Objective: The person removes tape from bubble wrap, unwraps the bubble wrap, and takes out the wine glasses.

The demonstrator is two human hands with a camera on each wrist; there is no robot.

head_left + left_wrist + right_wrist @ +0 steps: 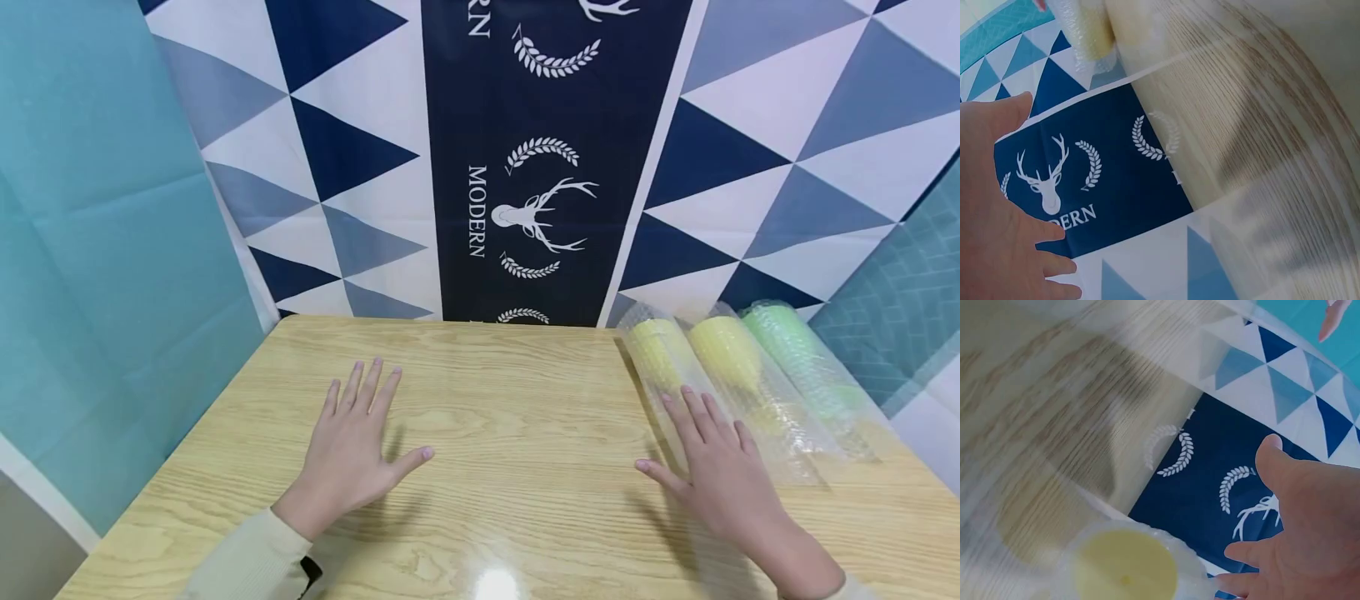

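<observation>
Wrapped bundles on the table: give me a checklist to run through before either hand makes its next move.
1. Left hand free: ok, its fingers are spread and hold nothing.
2. Right hand free: ok, spread and gripping nothing.
3. All three bundles on the table: ok, left yellow bundle, middle yellow bundle and green bundle lie side by side at its right.
4. Bundles unwrapped: not ok, clear bubble wrap covers each.
5. Right hand clear of the bundles: cannot tell, it overlaps the wrap in the head view.
</observation>
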